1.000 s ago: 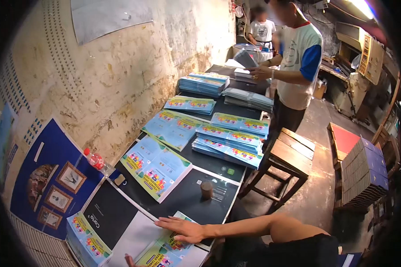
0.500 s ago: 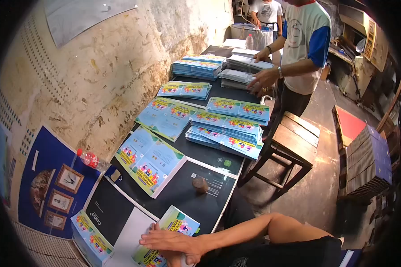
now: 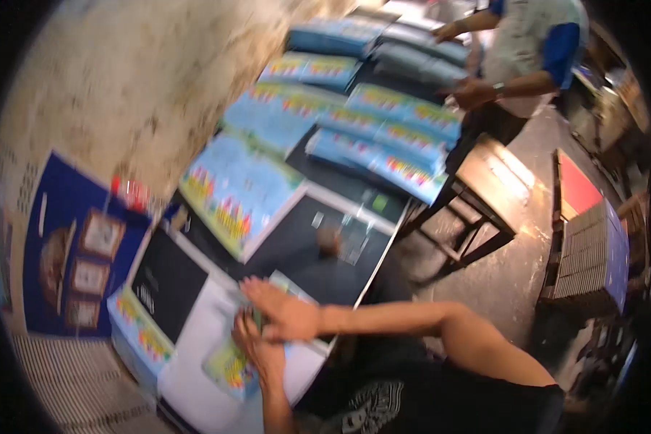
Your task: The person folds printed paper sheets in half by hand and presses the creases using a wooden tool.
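A colourful printed cover sheet (image 3: 228, 367), blue with yellow, lies on a stack of white paper (image 3: 202, 383) at the near end of the table. My right hand (image 3: 288, 309) is laid flat across the sheet's upper part, fingers stretched out towards the left. Just below it, my left hand (image 3: 262, 351) rests on the same sheet, its fingers apart and partly blurred. The two hands touch or overlap. Part of the cover sheet (image 3: 293, 284) shows beyond my right hand. Motion blur hides its print.
More blue printed sheets (image 3: 242, 188) and stacked covers (image 3: 380, 155) lie along the black table (image 3: 289, 235). A brown lump (image 3: 329, 241) sits on it. A red-labelled bottle (image 3: 132, 194) is by the wall. A co-worker (image 3: 532, 50) handles stacks beyond a wooden stool (image 3: 495, 177).
The view has shifted and blurred. My right hand has moved up over the sheet, and my left hand, mostly hidden before, now shows below it. The co-worker's hands remain at the far stacks.
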`<state>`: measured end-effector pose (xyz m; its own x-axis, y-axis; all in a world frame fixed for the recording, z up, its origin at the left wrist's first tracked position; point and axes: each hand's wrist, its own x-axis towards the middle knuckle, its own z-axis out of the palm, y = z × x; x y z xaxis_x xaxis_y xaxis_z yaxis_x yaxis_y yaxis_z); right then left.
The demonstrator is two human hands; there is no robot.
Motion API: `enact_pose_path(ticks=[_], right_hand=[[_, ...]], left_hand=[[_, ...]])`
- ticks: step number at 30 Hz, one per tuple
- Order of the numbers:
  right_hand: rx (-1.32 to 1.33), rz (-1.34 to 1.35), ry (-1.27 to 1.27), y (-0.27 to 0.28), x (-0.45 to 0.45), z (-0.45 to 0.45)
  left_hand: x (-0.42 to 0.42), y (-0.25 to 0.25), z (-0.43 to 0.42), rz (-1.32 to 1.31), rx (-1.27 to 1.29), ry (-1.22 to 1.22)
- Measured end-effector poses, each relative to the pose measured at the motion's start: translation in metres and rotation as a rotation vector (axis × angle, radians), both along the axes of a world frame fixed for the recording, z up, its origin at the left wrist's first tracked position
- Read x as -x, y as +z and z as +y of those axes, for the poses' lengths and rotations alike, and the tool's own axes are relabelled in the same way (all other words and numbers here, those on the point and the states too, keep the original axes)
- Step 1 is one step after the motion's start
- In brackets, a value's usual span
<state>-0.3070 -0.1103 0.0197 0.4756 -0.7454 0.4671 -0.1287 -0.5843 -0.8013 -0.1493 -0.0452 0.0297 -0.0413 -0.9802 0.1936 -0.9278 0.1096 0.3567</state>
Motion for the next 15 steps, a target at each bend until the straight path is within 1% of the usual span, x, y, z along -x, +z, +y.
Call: enact_pose_path(ticks=[1, 2, 3, 4, 5, 6, 8, 9, 10, 11, 12, 13, 15], right_hand=[[-0.064, -0.043, 0.166, 0.008, 0.008, -0.007], [0.043, -0.017, 0.097, -0.006, 0.003, -0.008], [0.037, 0.014, 0.063, -0.013, 0.002, -0.003], [-0.051, -0.017, 0.138, -0.004, 0.006, -0.006], [-0.073, -0.028, 0.154, -0.001, 0.008, -0.008], [-0.074, -0.035, 0.161, 0.001, 0.009, -0.011], [-0.027, -0.054, 0.185, 0.004, 0.006, -0.016], [-0.054, -0.038, 0.190, 0.010, 0.005, -0.014], [-0.069, -0.023, 0.189, 0.014, 0.004, -0.014], [-0.090, -0.012, 0.192, 0.011, 0.000, -0.014], [-0.030, 0.003, 0.176, 0.006, 0.001, -0.017], [-0.086, -0.033, 0.176, 0.006, 0.000, -0.013], [-0.157, -0.090, 0.171, 0.011, -0.003, -0.016]], left_hand=[[0.007, 0.013, 0.002, 0.129, 0.084, 0.045], [0.010, 0.029, 0.007, 0.269, 0.127, 0.142], [0.013, 0.057, 0.011, 0.203, 0.264, 0.176], [0.014, 0.084, 0.016, 0.123, 0.388, 0.193], [0.018, 0.097, 0.022, 0.173, 0.476, 0.238], [0.020, 0.101, 0.022, 0.224, 0.590, 0.270], [-0.002, 0.045, 0.018, 0.022, 0.456, 0.274], [-0.010, 0.017, 0.017, 0.073, 0.376, 0.253], [-0.017, 0.002, 0.014, 0.126, 0.309, 0.225], [-0.024, 0.007, 0.008, 0.156, 0.357, 0.242], [-0.025, 0.017, 0.007, 0.188, 0.386, 0.258], [-0.025, 0.030, 0.014, 0.220, 0.401, 0.274], [-0.037, 0.065, 0.026, 0.187, 0.543, 0.305]])
